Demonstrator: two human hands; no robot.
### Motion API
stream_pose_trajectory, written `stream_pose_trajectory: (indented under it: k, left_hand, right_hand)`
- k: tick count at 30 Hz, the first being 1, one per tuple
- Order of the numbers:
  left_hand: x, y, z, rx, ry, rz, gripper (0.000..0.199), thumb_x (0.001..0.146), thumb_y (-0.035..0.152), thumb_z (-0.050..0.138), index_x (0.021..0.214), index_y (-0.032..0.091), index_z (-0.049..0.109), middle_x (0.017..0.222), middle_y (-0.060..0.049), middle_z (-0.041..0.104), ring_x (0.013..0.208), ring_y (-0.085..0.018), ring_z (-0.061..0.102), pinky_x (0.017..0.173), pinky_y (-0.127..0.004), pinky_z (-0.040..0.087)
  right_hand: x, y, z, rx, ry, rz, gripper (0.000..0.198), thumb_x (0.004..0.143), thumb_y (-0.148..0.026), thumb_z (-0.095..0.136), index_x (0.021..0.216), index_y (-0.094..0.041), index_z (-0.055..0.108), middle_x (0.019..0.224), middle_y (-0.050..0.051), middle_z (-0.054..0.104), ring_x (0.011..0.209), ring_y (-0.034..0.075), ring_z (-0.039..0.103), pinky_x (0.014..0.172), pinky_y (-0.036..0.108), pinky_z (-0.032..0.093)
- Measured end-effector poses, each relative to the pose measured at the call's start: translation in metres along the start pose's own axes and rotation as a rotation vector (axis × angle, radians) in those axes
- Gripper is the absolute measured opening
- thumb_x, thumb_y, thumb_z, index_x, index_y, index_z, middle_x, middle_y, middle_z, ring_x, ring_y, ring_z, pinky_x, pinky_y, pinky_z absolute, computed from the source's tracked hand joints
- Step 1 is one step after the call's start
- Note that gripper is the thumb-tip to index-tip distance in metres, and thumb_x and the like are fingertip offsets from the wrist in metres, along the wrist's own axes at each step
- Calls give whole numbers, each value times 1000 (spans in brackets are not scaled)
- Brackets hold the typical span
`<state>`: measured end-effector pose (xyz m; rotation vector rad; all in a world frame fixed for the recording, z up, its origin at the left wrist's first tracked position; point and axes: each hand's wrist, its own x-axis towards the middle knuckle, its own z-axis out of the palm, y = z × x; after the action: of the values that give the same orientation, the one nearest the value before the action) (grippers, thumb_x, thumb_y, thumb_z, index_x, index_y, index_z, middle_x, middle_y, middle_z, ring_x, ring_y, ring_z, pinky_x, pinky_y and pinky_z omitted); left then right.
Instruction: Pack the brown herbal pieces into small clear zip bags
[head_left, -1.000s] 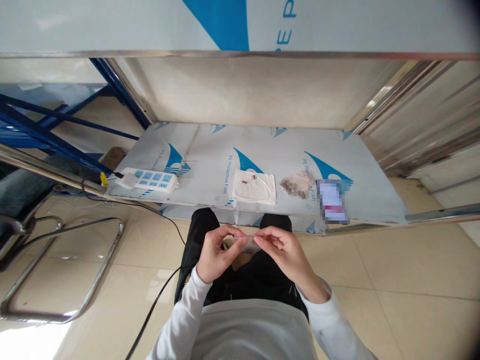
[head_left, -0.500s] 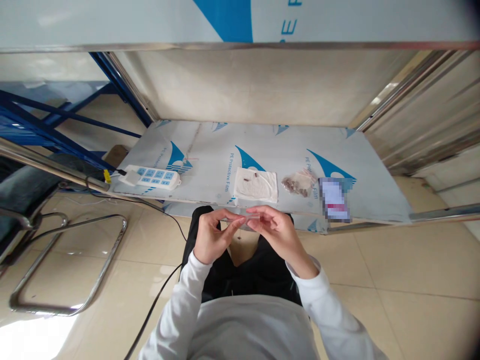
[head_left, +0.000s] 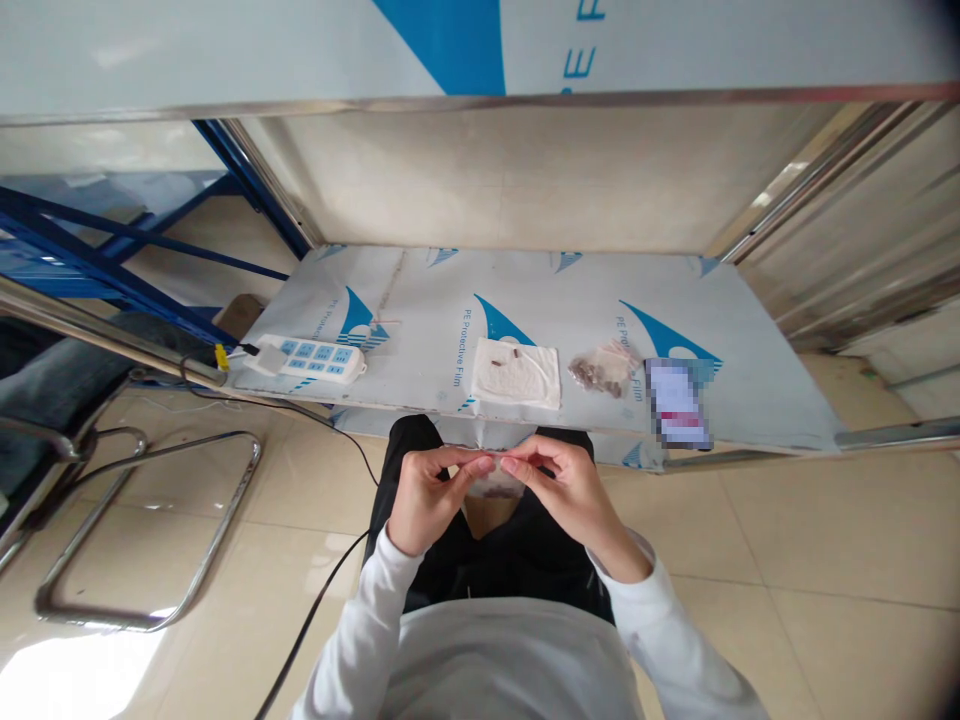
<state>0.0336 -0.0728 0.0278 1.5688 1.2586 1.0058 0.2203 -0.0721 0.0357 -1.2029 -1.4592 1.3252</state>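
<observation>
Between my hands hangs a small clear plastic bag (head_left: pixel 496 482) with dark bits near its bottom, over my lap. My left hand (head_left: pixel 436 495) pinches its top edge between thumb and fingers. Close beside it, my right hand (head_left: pixel 559 490) pinches the same edge, thumbs nearly touching. Beyond them on the shelf lies a folded white cloth (head_left: pixel 517 380) with a few small dark pieces (head_left: pixel 496 363) on it. To its right rests another clear bag (head_left: pixel 600 370) holding several brownish lumps.
A blurred-out phone-like slab (head_left: pixel 677 403) lies right of the bag on the film-covered shelf (head_left: pixel 420 330). At the left is a white power strip (head_left: pixel 319 358) with a plug and cable. A metal-framed chair (head_left: pixel 150 530) stands on the floor at left; an upper shelf (head_left: pixel 262 60) overhangs.
The clear bag now hangs down visibly from my fingers; before, it was mostly hidden between them. My hands have moved slightly lower in view, and the fingertips are closer together.
</observation>
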Motion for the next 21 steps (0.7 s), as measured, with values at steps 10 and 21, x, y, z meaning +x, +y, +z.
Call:
stream_pose_trajectory:
  k: [10,21]
  left_hand:
    - [-5,2,4,-68,-81,-76,21,83,33,67,95,20,76,91,-7,76,81,-19,70,75,-26,55]
    - [-13,-6,-1,58,82,-53,21,81,36,69,77,16,73,74,-6,74,68,-16,67,64,-23,50]
  right_hand:
    - [-9,15,5,89,28,56,18,83,-36,68,85,-19,71,83,5,72,77,17,67,70,25,52]
    - [-12,9,-1,1,-13,78,23,83,-40,67,85,-18,74,81,6,74,76,19,68,69,25,51]
